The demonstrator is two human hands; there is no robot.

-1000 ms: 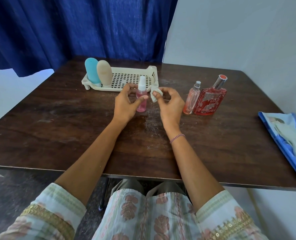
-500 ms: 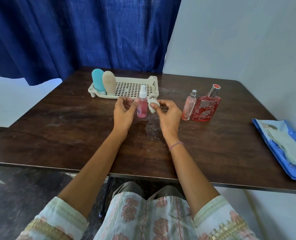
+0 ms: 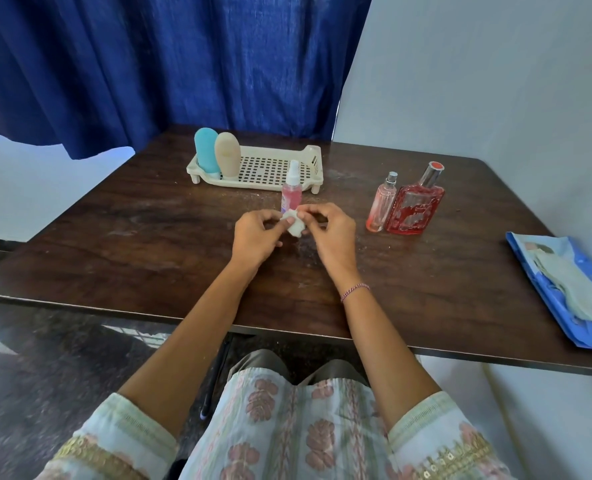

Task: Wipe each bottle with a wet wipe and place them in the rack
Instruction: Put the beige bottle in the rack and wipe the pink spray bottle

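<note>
A blue bottle (image 3: 206, 148) and a beige bottle (image 3: 227, 152) stand at the left end of the rack (image 3: 313, 161), likely already wiped, with room left beside them. The left hand (image 3: 254, 237) and right hand (image 3: 332, 233) both pinch the wet wipe (image 3: 294, 226), probably refolding it to a clean face. The pink spray bottle (image 3: 292, 188) stands unheld on the tabletop (image 3: 142, 244) just behind. Further right, the small perfume bottle (image 3: 381, 206) and red perfume bottle (image 3: 416, 209) stand upright, seemingly awaiting their turn.

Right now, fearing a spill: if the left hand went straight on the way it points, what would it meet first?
Likely the pink spray bottle, standing just beyond the wipe the left hand pinches; the rack is behind it. Depth is uncertain.
</note>
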